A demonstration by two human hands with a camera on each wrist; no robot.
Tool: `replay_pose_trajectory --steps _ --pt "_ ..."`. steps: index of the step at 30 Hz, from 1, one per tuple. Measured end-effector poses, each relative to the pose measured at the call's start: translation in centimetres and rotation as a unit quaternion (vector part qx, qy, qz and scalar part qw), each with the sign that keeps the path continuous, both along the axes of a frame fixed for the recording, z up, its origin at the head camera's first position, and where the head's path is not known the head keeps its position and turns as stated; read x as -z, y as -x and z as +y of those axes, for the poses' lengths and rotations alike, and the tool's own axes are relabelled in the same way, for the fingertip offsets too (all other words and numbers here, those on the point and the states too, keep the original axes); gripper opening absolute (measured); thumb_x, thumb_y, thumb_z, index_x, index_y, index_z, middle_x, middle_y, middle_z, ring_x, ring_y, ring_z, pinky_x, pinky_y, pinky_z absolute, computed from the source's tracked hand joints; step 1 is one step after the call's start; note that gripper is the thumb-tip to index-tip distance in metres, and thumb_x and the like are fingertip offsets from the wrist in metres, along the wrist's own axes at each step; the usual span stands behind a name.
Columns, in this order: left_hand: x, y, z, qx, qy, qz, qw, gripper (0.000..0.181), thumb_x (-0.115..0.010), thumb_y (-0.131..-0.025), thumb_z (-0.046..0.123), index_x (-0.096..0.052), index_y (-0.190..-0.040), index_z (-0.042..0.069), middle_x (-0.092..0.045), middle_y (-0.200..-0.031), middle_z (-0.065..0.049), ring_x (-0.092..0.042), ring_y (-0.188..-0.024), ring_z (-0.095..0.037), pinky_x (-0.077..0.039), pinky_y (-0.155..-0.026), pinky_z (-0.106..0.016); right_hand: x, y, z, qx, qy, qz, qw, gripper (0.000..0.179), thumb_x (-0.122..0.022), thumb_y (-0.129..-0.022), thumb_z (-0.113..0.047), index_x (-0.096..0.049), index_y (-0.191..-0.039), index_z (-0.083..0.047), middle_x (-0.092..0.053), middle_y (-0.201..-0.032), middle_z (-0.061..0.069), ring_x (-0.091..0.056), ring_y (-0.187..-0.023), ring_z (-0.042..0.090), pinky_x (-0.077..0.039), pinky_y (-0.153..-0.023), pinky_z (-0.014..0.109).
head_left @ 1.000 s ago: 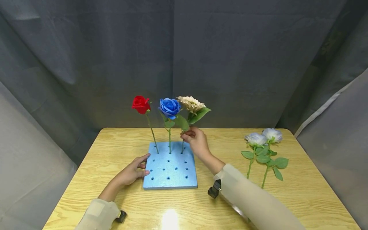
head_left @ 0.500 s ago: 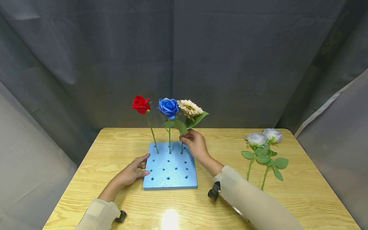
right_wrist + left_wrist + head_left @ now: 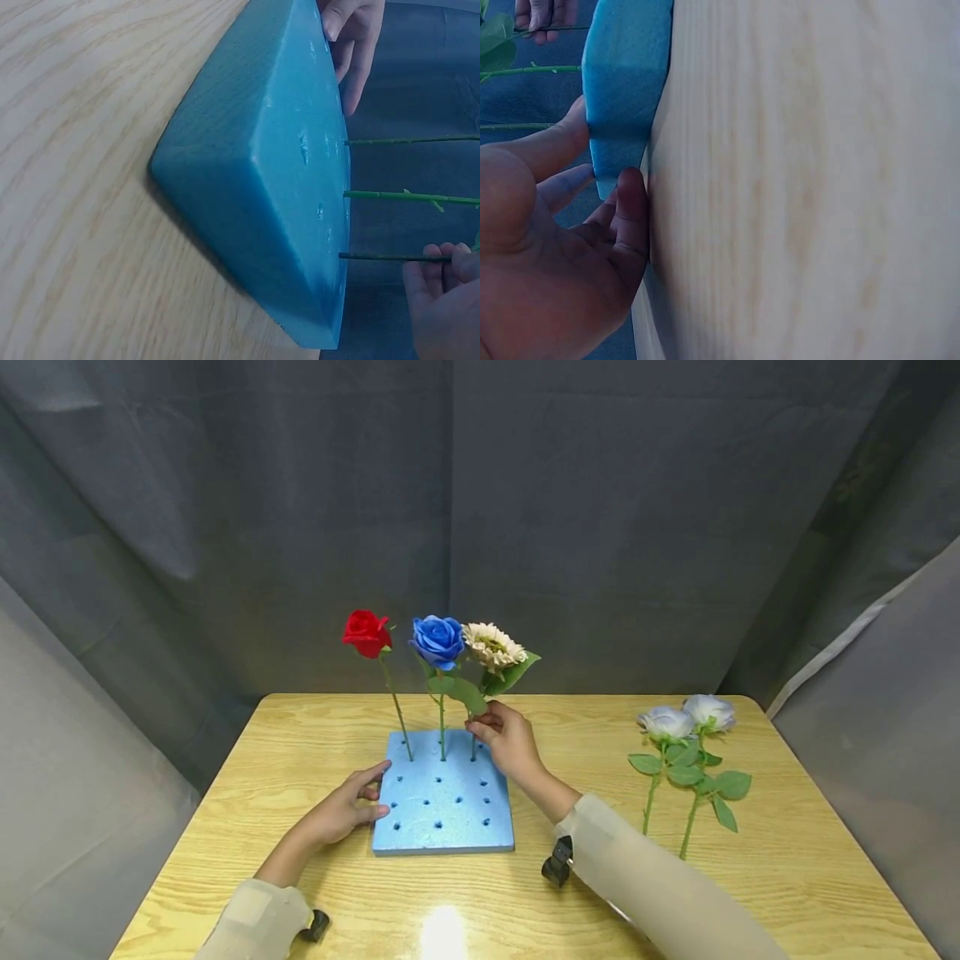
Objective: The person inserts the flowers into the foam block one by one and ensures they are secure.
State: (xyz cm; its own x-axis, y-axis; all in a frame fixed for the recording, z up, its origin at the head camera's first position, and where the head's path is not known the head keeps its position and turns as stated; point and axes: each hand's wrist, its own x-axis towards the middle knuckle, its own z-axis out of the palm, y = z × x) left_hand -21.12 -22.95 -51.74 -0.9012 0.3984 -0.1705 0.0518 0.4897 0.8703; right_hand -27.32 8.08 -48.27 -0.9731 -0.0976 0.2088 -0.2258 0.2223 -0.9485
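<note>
On the table a blue foam block [image 3: 448, 814] with several holes holds three stemmed flowers along its far side. Leftmost is a red rose [image 3: 367, 634], leaning left; the blue rose [image 3: 438, 642] rises in the middle. My right hand [image 3: 512, 745] pinches the stem of a cream daisy-like flower [image 3: 495, 648], whose lower end sits in the block's right far hole. The right wrist view shows this stem [image 3: 375, 256] entering the foam. Along the block's left edge my left hand [image 3: 341, 810] grips the foam, fingers at its side in the left wrist view.
Two pale lavender roses [image 3: 666, 723] with green leaves lie on the right of the wooden table [image 3: 795, 868], their lower stems hidden behind my right sleeve [image 3: 645, 877]. A dark grey curtain [image 3: 600, 527] hangs beyond the table's far edge.
My right hand has moved slightly down and left, and the cream flower's head has turned and shifted left and down with it. The left hand and block have stayed in place.
</note>
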Motion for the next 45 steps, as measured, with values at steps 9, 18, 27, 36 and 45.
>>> replay_pose_trajectory --steps 9,18,27,36,45 --pt "0.1 0.0 0.0 -0.003 0.012 0.01 0.9999 0.076 -0.07 -0.099 0.018 -0.03 -0.164 0.011 -0.039 -0.154 -0.024 -0.047 -0.124 -0.034 -0.045 -0.097 -0.046 0.4 -0.2 -0.2 -0.005 -0.015 0.023 0.9996 0.013 -0.068 -0.099 -0.004 -0.072 -0.109 0.004 -0.076 -0.099 0.013 -0.073 -0.096 0.031 -0.059 -0.079 0.032" --pt "0.3 0.1 0.1 -0.007 0.014 0.005 0.9999 0.076 -0.07 -0.099 0.018 -0.03 -0.164 0.014 -0.039 -0.154 -0.023 -0.046 -0.124 -0.033 -0.045 -0.096 -0.044 1.0 -0.3 -0.5 0.022 -0.072 0.088 0.9932 0.009 -0.07 -0.098 -0.013 -0.073 -0.097 -0.005 -0.078 -0.095 0.006 -0.075 -0.091 0.02 -0.059 -0.075 0.032" --pt "0.4 0.0 0.1 -0.007 0.025 0.004 0.9996 0.077 -0.07 -0.099 0.02 -0.028 -0.164 0.014 -0.038 -0.154 -0.021 -0.045 -0.124 -0.032 -0.044 -0.097 -0.04 1.6 0.0 -0.6 0.037 -0.077 0.105 0.9908 0.005 -0.07 -0.098 -0.008 -0.074 -0.096 -0.006 -0.079 -0.092 0.006 -0.076 -0.089 0.021 -0.06 -0.076 0.036" --pt "0.6 0.0 -0.2 -0.007 0.019 0.001 0.9998 0.077 -0.07 -0.1 0.019 -0.028 -0.165 0.016 -0.036 -0.156 -0.021 -0.045 -0.125 -0.032 -0.045 -0.097 -0.042 1.8 0.0 -0.9 0.029 -0.063 0.109 0.9916 0.006 -0.069 -0.098 -0.007 -0.074 -0.099 -0.004 -0.078 -0.092 0.008 -0.076 -0.089 0.021 -0.06 -0.077 0.031" --pt "0.4 0.0 0.0 -0.011 0.025 0.004 0.9996 0.078 -0.07 -0.099 0.019 -0.028 -0.165 0.017 -0.037 -0.155 -0.02 -0.045 -0.125 -0.032 -0.045 -0.096 -0.04 1.3 -0.6 -0.6 0.015 -0.05 0.096 0.994 0.005 -0.068 -0.099 -0.006 -0.072 -0.099 -0.003 -0.078 -0.095 0.009 -0.075 -0.092 0.023 -0.06 -0.08 0.035"
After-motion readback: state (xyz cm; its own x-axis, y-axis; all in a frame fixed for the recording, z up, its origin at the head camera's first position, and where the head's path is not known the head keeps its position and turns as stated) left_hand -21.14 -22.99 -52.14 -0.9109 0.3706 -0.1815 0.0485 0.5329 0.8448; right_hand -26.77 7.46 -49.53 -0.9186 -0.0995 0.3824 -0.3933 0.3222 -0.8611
